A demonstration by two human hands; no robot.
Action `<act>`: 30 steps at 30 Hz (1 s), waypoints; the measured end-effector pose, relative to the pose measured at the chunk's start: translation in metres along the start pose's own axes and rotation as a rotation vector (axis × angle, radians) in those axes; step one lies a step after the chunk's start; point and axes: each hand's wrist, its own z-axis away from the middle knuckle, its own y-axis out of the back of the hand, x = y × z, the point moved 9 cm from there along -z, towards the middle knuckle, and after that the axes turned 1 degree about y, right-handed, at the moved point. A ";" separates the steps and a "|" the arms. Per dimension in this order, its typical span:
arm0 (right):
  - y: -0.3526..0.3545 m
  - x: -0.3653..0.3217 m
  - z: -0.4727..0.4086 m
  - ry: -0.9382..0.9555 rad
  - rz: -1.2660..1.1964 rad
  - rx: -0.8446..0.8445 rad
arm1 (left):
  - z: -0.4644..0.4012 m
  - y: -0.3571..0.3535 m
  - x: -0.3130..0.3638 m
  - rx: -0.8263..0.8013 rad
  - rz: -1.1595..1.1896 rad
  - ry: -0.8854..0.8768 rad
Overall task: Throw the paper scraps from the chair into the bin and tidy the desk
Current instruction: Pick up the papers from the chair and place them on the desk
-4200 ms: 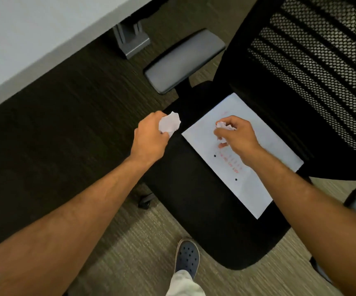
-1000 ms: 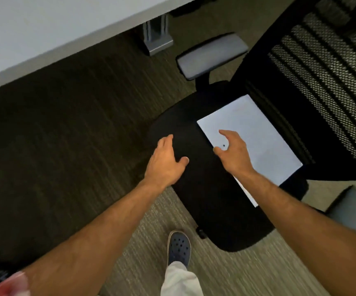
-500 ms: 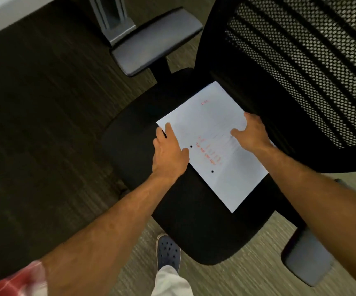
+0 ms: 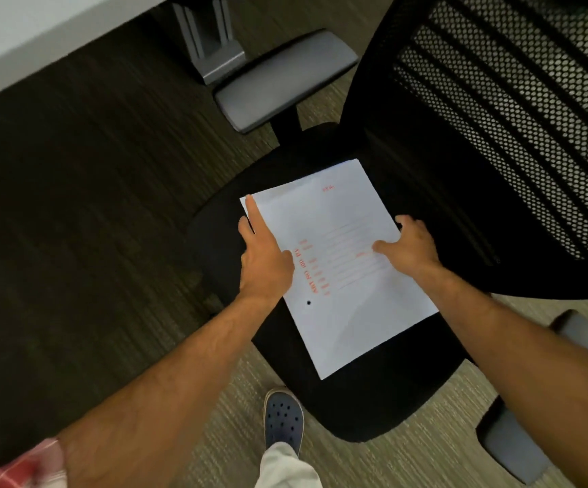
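White paper sheet (image 4: 342,276), printed in faint red lines with a black dot near one edge, found lying flat on the black seat of the chair (image 4: 373,406), skewed to the seat edges and reaching toward the backrest. No crumpled scraps seen on the seat; bin not in view.

Left hand (image 4: 264,265) laid along the sheet's left edge, fingers (image 4: 252,209) extended, the index reaching to the far left corner; flat and open, nothing gripped. Judged as pinning or squaring that edge prior to a lift.

Right hand (image 4: 412,248) set at the opposite edge, thumb stretched over the printed face, remaining fingers at or past the margin beside the backrest; spread and open, not yet closed on the paper. Whether fingertips were under the edge could not be told. Judged as bracketing the sheet from both sides so as to gather it without creasing.

Mesh backrest (image 4: 514,135) standing just behind the sheet; grey armrest (image 4: 282,79) beyond the seat. Pale tabletop (image 4: 21,37) at upper left, bare where visible, its metal leg (image 4: 211,40) behind the armrest. Dark shoe (image 4: 283,420) planted on the carpet at the seat's front edge.
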 end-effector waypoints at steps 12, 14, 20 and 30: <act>-0.053 -0.114 0.116 0.108 -0.247 -0.109 | 0.067 0.165 -0.083 0.141 0.229 0.088; -0.057 -0.141 0.148 0.168 -0.253 -0.151 | 0.083 0.205 -0.090 0.162 0.240 0.082; -0.047 -0.242 0.253 0.343 -0.287 -0.251 | 0.134 0.345 -0.113 0.259 0.243 0.130; 0.067 -0.402 0.447 0.586 -0.487 -0.326 | 0.240 0.568 -0.070 0.425 0.369 0.181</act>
